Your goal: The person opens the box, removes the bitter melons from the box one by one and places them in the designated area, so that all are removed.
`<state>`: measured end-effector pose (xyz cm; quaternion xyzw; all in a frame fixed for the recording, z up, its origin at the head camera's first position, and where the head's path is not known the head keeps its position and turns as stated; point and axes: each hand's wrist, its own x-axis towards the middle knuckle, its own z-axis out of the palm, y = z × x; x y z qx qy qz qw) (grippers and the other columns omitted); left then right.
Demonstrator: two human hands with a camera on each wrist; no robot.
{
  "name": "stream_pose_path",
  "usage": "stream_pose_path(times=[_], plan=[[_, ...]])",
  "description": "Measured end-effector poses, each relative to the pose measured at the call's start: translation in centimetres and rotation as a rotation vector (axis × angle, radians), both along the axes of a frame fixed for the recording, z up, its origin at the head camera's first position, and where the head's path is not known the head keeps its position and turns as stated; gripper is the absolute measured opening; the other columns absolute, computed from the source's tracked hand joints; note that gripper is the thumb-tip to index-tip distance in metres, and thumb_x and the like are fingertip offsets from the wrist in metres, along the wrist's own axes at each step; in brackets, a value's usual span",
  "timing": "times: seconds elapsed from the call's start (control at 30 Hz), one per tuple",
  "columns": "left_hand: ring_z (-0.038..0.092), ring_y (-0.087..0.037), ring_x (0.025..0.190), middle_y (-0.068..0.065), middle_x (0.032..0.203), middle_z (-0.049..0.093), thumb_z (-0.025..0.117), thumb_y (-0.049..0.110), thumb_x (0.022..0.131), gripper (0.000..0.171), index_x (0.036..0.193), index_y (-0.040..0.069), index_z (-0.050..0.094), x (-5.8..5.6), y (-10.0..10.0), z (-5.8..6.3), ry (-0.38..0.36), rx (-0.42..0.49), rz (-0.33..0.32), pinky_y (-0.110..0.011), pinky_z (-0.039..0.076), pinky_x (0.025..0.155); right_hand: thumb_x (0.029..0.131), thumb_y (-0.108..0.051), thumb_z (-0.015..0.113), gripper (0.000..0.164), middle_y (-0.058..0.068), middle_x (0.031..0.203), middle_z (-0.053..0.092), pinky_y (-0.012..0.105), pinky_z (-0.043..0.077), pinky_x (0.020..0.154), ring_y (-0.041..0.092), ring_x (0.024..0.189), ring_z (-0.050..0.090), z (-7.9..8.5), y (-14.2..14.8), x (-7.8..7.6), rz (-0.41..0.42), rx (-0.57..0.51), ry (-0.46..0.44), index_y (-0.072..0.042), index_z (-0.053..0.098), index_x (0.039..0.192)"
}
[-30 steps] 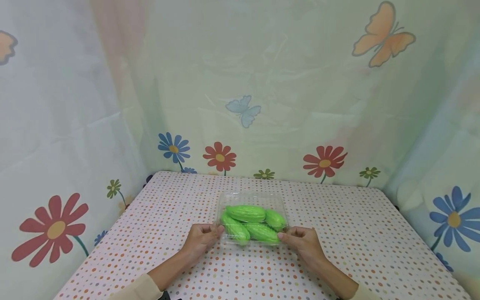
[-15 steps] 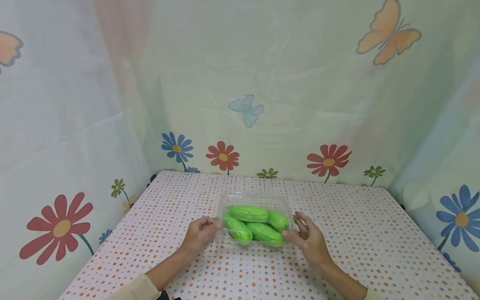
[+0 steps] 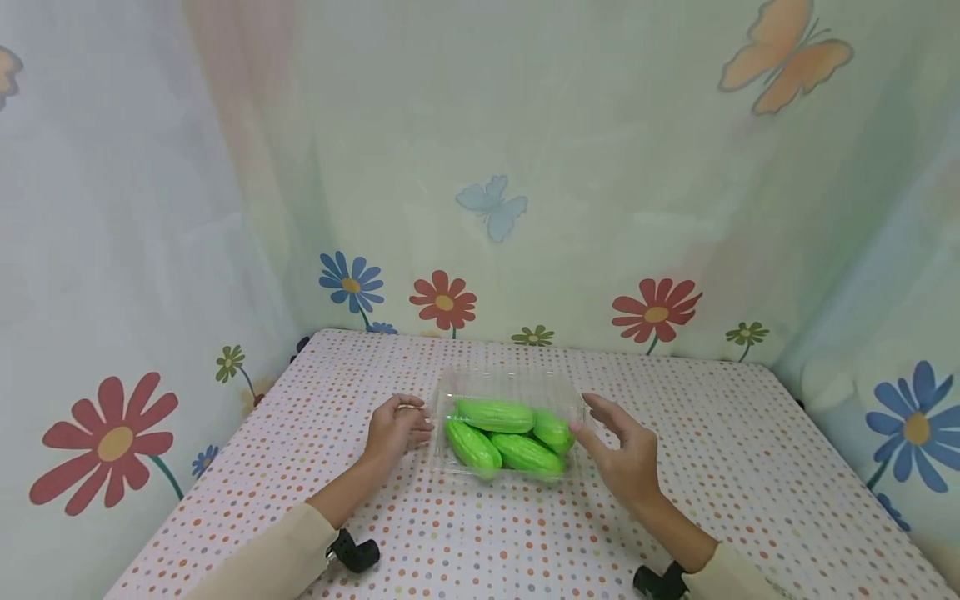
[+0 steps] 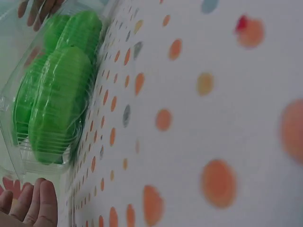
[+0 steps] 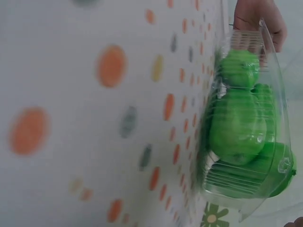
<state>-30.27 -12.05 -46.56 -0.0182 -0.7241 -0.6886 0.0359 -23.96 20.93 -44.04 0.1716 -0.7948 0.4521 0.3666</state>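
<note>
A clear plastic box [image 3: 510,383] stands on the dotted table and holds several bright green, ridged vegetables [image 3: 528,454] that look like bitter melons. Beside its left wall is my left hand [image 3: 397,429], fingers loosely bent and a small gap off the plastic. At the right wall my right hand [image 3: 626,450] spreads thumb and fingers, the thumb tip right at the edge. The left wrist view has the left fingers [image 4: 42,203] just off the box's end. Only fingertips [image 5: 298,223] of the right hand show in the right wrist view.
A pale tablecloth with coloured dots [image 3: 465,542] covers the table. Fabric walls [image 3: 570,250] printed with flowers and butterflies enclose its back and both sides. Dark wrist camera mounts [image 3: 356,554] sit below both hands, by the beige sleeves.
Both hands held the box's front corners; they have let go and moved up along its sides. The left hand has drawn off leftward, and the right fingers have spread. The head view has shifted slightly.
</note>
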Motion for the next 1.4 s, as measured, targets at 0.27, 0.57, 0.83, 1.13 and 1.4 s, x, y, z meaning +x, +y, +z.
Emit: stream_pose_path(times=[0.27, 0.57, 0.83, 1.13, 1.4], plan=[[0.066, -0.039, 0.113, -0.025, 0.129, 0.064, 0.054, 0.008, 0.097, 0.043, 0.139, 0.0, 0.055, -2.4, 0.7, 0.7, -0.036, -0.024, -0.024, -0.042, 0.06, 0.088, 0.078, 0.007, 0.079, 0.047, 0.023, 0.118, 0.071, 0.008, 0.043, 0.099, 0.002, 0.114, 0.063, 1.1, -0.5, -2.1, 0.021, -0.036, 0.139, 0.004, 0.07, 0.125], [0.066, -0.033, 0.116, -0.022, 0.126, 0.067, 0.061, 0.022, 0.1, 0.046, 0.139, -0.001, 0.055, -2.8, 2.1, -0.4, -0.105, -0.067, -0.058, -0.042, 0.058, 0.093, 0.081, 0.011, 0.076, 0.042, 0.029, 0.114, 0.07, 0.011, 0.049, 0.092, -0.005, 0.107, 0.066, 1.6, 0.3, -2.2, 0.079, -0.117, 0.104, 0.011, 0.068, 0.123], [0.065, -0.029, 0.119, -0.018, 0.134, 0.065, 0.062, 0.022, 0.099, 0.049, 0.144, 0.003, 0.052, -3.1, 2.3, -0.2, -0.111, -0.029, -0.065, -0.042, 0.056, 0.096, 0.08, 0.015, 0.074, 0.036, 0.029, 0.109, 0.071, 0.012, 0.053, 0.086, -0.003, 0.102, 0.068, 2.8, 0.3, -3.3, 0.077, -0.143, 0.162, 0.012, 0.071, 0.116], [0.068, -0.029, 0.113, -0.02, 0.129, 0.068, 0.062, 0.016, 0.097, 0.051, 0.145, 0.001, 0.051, -3.0, 2.2, -0.2, -0.085, -0.033, -0.066, -0.041, 0.059, 0.09, 0.088, 0.012, 0.069, 0.026, 0.029, 0.105, 0.072, 0.007, 0.052, 0.077, -0.012, 0.092, 0.065, 5.0, -1.3, -3.7, -0.009, -0.189, 0.068, 0.016, 0.069, 0.114], [0.071, -0.028, 0.104, -0.02, 0.123, 0.07, 0.059, 0.017, 0.098, 0.048, 0.142, -0.001, 0.053, -3.0, 2.5, -0.3, -0.038, -0.061, -0.059, -0.037, 0.061, 0.084, 0.095, -0.007, 0.07, 0.027, 0.015, 0.108, 0.076, 0.005, 0.05, 0.079, -0.012, 0.094, 0.065, 3.8, 0.3, -6.5, -0.047, -0.152, -0.045, 0.0, 0.073, 0.12]])
